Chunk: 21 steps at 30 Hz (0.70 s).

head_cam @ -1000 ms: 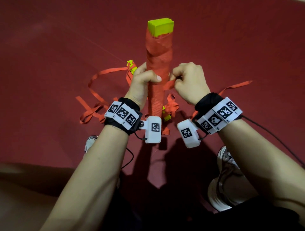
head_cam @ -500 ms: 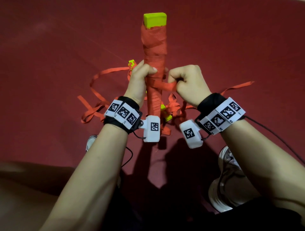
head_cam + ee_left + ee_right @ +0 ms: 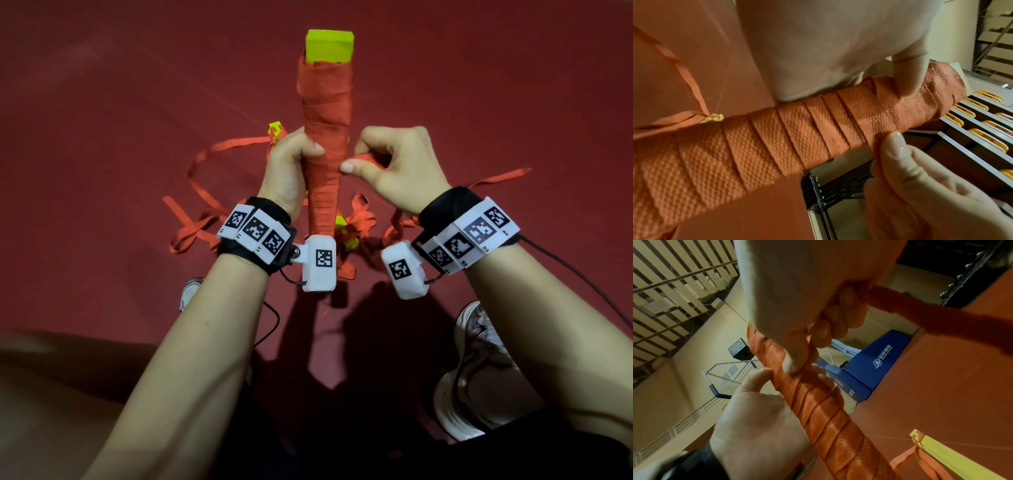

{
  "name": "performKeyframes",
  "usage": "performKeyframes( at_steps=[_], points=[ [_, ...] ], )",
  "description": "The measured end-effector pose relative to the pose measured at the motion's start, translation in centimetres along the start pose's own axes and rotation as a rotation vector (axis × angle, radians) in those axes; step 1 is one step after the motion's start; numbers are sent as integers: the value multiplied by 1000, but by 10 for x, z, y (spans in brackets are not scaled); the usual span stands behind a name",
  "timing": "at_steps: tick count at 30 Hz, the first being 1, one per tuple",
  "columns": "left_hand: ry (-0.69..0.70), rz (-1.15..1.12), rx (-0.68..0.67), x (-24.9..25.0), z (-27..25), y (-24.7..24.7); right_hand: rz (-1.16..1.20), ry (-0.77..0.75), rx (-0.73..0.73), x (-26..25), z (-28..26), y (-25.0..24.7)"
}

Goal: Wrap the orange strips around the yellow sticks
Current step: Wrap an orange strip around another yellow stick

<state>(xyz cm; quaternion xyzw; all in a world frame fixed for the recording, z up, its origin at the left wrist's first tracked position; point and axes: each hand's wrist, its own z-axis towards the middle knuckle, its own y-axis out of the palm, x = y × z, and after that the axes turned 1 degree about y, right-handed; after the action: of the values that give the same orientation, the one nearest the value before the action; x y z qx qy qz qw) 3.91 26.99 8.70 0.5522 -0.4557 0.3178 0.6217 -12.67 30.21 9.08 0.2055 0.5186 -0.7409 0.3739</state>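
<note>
I hold a yellow stick point(image 3: 329, 46) upright in front of me; only its top end shows, the rest is covered in wound orange strip point(image 3: 324, 113). My left hand point(image 3: 291, 164) grips the wrapped shaft point(image 3: 797, 134) at mid height, thumb across the front. My right hand point(image 3: 394, 164) is beside it on the right, fingers curled round the free end of the orange strip point(image 3: 920, 311), thumb point(image 3: 793, 360) pressing against the wrap point(image 3: 830, 415). The strip's tail trails off to the right.
Loose orange strips point(image 3: 205, 219) lie tangled on the dark red floor point(image 3: 102, 137) beneath my hands, with more yellow sticks point(image 3: 275, 129) among them, one point(image 3: 953, 456) close to my right wrist. My shoes point(image 3: 476, 370) stand below. A cable point(image 3: 582, 277) runs from the right wristband.
The stick has turned and risen slightly in my left hand. My right hand has shifted its hold on the strip, its thumb now pressing at the shaft.
</note>
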Motion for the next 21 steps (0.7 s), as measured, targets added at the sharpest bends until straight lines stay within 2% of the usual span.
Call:
performKeyframes(
  at_steps=[4, 9, 16, 18, 21],
  points=[
    [-39, -125, 14, 2, 1, -2, 2, 14, -30, -1, 1, 2],
    [-35, -121, -15, 0, -1, -4, -13, -4, -55, 0, 0, 3],
    [-10, 117, 114, -13, 1, 10, 46, -31, 23, -12, -10, 18],
    [-38, 56, 87, -11, -2, 13, 78, -6, 38, -14, -13, 23],
    [-5, -92, -72, -5, -6, 9, 69, 18, -14, -13, -11, 21]
  ],
)
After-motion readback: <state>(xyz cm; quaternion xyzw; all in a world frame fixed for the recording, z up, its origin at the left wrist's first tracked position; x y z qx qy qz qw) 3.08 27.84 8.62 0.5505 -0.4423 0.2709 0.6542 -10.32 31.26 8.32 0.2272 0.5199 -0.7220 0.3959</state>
